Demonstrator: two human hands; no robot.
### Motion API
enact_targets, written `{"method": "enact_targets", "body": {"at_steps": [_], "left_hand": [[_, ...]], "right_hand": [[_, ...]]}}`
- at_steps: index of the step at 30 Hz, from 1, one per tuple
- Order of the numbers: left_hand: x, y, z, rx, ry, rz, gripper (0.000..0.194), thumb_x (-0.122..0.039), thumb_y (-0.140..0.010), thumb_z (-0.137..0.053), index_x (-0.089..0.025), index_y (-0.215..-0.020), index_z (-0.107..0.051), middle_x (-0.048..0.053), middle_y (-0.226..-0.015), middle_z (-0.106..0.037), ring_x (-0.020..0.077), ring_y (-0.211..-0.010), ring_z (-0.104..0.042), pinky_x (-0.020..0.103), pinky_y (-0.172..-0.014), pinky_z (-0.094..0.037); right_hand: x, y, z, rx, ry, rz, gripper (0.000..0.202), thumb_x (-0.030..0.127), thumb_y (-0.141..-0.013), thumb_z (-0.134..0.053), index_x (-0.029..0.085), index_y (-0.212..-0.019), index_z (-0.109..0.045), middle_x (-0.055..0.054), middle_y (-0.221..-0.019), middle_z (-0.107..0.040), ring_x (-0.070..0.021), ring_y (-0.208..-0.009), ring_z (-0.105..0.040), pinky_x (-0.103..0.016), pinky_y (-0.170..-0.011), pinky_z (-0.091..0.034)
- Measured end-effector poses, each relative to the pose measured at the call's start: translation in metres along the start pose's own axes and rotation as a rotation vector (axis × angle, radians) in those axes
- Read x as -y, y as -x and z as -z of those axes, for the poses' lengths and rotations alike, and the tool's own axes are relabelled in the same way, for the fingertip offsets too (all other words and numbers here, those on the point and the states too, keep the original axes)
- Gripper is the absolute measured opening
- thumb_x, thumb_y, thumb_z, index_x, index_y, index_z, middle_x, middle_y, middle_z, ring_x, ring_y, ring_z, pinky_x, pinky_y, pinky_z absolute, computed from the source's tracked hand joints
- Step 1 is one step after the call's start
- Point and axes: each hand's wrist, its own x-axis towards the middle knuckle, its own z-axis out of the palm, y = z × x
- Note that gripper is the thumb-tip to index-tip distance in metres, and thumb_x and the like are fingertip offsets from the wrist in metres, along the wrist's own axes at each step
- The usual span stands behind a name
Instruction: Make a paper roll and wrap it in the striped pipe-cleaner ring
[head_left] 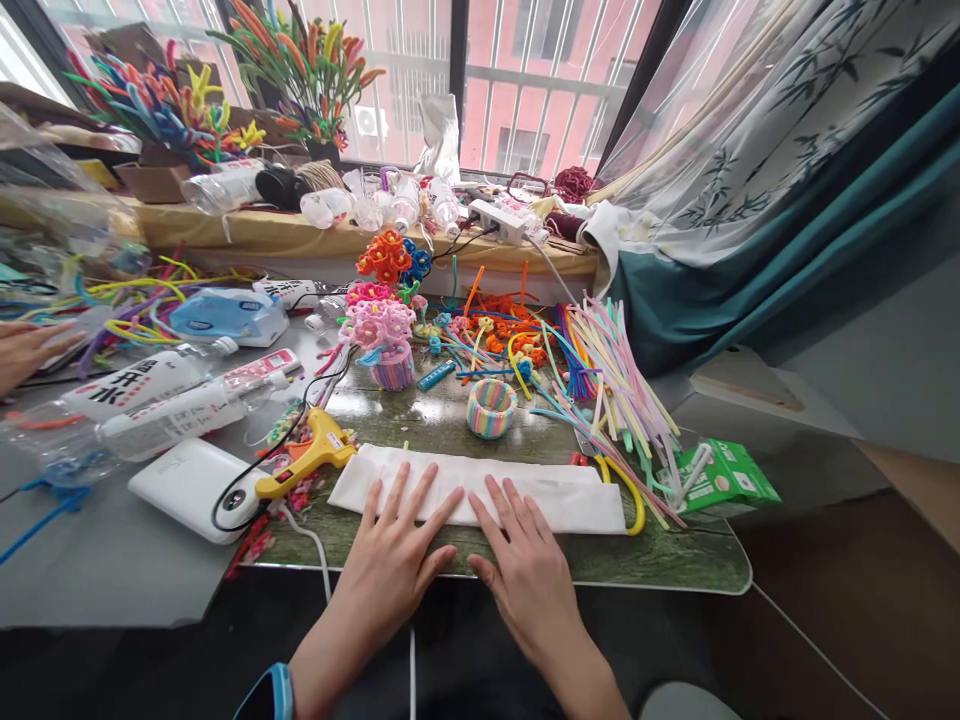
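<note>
A long folded white cloth (566, 485) lies along the front of the green table. My left hand (397, 545) rests palm down on its left half, fingers spread. On the middle of the cloth lies my right hand (521, 560), also flat with its fingers apart. Just left of the cloth is a yellow glue gun (311, 458). A yellow scissor handle (636, 500) sticks out at the cloth's right end. Behind the cloth stand a striped ring-shaped pot (491, 408) and a striped pot (394, 368) holding pink, orange and blue flowers.
Pipe cleaners (611, 370) and a green packet (724, 475) are at the right. On the left lie a white power bank (195, 488), plastic bottles (172, 410) and a blue tissue pack (229, 315). Another person's hand (30, 350) shows at the left edge.
</note>
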Motion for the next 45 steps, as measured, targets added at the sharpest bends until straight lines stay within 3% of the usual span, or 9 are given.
{"method": "enact_targets", "body": {"at_steps": [5, 11, 22, 29, 45], "left_hand": [[0.015, 0.008, 0.000, 0.017, 0.029, 0.066, 0.057, -0.050, -0.098, -0.042, -0.034, -0.152, -0.034, 0.006, -0.157, -0.041, 0.0312, -0.143, -0.040, 0.048, -0.115, -0.030], [0.031, 0.014, 0.000, 0.010, 0.043, 0.156, 0.060, -0.052, -0.095, -0.045, -0.027, -0.150, -0.041, 0.010, -0.155, -0.044, 0.0355, -0.145, -0.035, 0.051, -0.111, -0.039], [0.039, 0.018, 0.002, 0.014, 0.035, 0.139, 0.058, -0.051, -0.098, -0.040, -0.026, -0.150, -0.041, 0.012, -0.155, -0.043, 0.0342, -0.145, -0.036, 0.049, -0.110, -0.041], [0.032, 0.021, 0.004, 0.013, -0.074, 0.180, 0.057, -0.050, -0.098, -0.039, -0.029, -0.150, -0.041, 0.013, -0.154, -0.043, 0.0377, -0.141, -0.041, 0.057, -0.108, -0.040], [0.030, 0.029, 0.016, -0.001, -0.143, 0.175, 0.053, -0.044, -0.098, -0.041, -0.027, -0.148, -0.045, 0.014, -0.154, -0.043, 0.0351, -0.136, -0.049, 0.051, -0.110, -0.035]], "right_hand": [[-0.001, -0.004, -0.006, 0.127, 0.039, -0.062, 0.059, 0.054, -0.100, -0.040, 0.037, -0.155, -0.027, 0.000, -0.160, -0.032, -0.0351, -0.143, -0.037, -0.059, -0.110, -0.035], [-0.005, -0.004, 0.000, 0.172, 0.034, -0.091, 0.059, 0.057, -0.099, -0.039, 0.043, -0.154, -0.024, 0.003, -0.161, -0.030, -0.0403, -0.143, -0.035, -0.069, -0.107, -0.034], [-0.008, 0.001, 0.000, 0.183, 0.041, -0.083, 0.061, 0.058, -0.098, -0.041, 0.043, -0.154, -0.021, 0.002, -0.161, -0.029, -0.0397, -0.143, -0.036, -0.067, -0.105, -0.037], [-0.009, 0.002, 0.000, 0.181, 0.065, -0.067, 0.062, 0.057, -0.099, -0.041, 0.042, -0.155, -0.020, 0.001, -0.161, -0.028, -0.0398, -0.143, -0.036, -0.066, -0.105, -0.038], [-0.009, 0.005, 0.002, 0.175, 0.053, -0.066, 0.060, 0.054, -0.100, -0.041, 0.043, -0.155, -0.021, 0.002, -0.161, -0.028, -0.0395, -0.143, -0.037, -0.066, -0.105, -0.037]]}}
